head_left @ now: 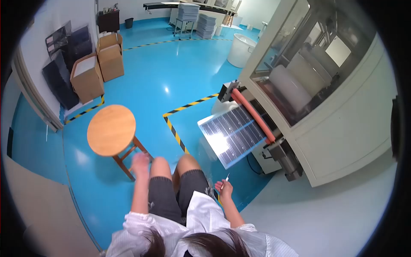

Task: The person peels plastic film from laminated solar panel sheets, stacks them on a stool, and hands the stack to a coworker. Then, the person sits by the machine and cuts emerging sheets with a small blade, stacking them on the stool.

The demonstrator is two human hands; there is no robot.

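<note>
My right hand (224, 188) is closed round a slim white pen-like tool (226, 180) with a thin dark tip pointing up and forward. It is beside my right knee, a little below the near corner of a solar panel sheet (231, 139), and does not touch it. Dark cells with pale lines cover the sheet, which sticks out of a large machine under an orange-red roller (254, 116). My left hand (140, 165) is near my left knee, next to a round wooden stool (112, 129). Motion blur hides its fingers.
The machine's cream housing (342, 128) takes up the right side, with a motor (287, 162) jutting out low. Yellow-black tape (188, 106) marks the blue floor. Cardboard boxes (87, 79) stand at left, a white tub (241, 50) and stacked sheets (188, 13) farther back.
</note>
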